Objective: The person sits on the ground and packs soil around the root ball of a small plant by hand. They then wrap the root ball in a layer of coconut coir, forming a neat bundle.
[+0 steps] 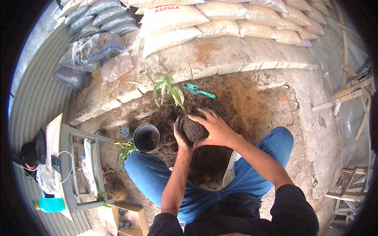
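Note:
Between my two hands I hold the dark, rounded root ball (193,130) of a potted-type plant, lifted above the soil. Its green leaves (168,89) lean away toward the far left. My left hand (181,135) cups the ball from the left side, dirt on its fingers. From the right, my right hand (215,128) curves over it with the thumb near the stem. A black plastic pot (147,138) stands to the left of my left hand, some dark soil inside. Beyond my hands a green trowel (199,90) lies on the loose soil (204,167).
A small grey pot (126,132) and another leafy plant (125,152) are by the black pot. Brown fibre (246,103) spreads at right. A grey bench (80,169) and cardboard box (136,220) stand at left. Stacked white sacks (220,28) line the raised concrete ledge (204,70).

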A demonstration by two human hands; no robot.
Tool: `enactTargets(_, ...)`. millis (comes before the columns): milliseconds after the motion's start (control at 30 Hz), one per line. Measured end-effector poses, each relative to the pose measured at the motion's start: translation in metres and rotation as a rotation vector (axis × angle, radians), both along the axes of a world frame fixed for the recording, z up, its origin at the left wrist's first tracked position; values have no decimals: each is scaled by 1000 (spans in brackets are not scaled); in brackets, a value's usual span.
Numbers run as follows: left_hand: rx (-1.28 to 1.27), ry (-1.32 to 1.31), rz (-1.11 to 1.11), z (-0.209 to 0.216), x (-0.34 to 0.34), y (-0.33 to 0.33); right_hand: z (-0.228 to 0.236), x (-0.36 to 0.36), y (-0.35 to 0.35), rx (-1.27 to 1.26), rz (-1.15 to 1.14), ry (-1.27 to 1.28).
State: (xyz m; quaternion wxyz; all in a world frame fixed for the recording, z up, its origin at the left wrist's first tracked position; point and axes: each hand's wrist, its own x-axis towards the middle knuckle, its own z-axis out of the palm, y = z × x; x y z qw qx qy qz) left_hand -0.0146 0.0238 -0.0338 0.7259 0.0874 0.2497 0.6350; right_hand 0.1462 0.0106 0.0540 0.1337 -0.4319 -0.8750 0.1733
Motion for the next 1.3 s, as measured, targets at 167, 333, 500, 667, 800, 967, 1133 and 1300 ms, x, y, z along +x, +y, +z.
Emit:
enactTargets(167,-5,-9,-42,20,9,-6,-10,2,19,119,8,559)
enactTargets(333,-90,64,36,4,4,0,-4,-2,14,138,31,111)
enactTargets(500,-66,-77,-36,0,5,4,-15,-10,17,-56,-22,809)
enactTargets(667,-35,-167,-44,-14,-4,6,-13,-4,22,19,82,413)
enactTargets(800,-28,-219,-93,19,2,2,-30,-4,30,-197,-26,1059)
enactTargets(967,21,-266,-81,15,-7,-2,-25,3,30,-58,155,667)
enactTargets(1133,190,-471,-210,6,-15,-3,-31,4,28,-129,152,775)
enactTargets(1300,126,-422,-223,11,-17,-7,-16,6,27,-3,232,363)
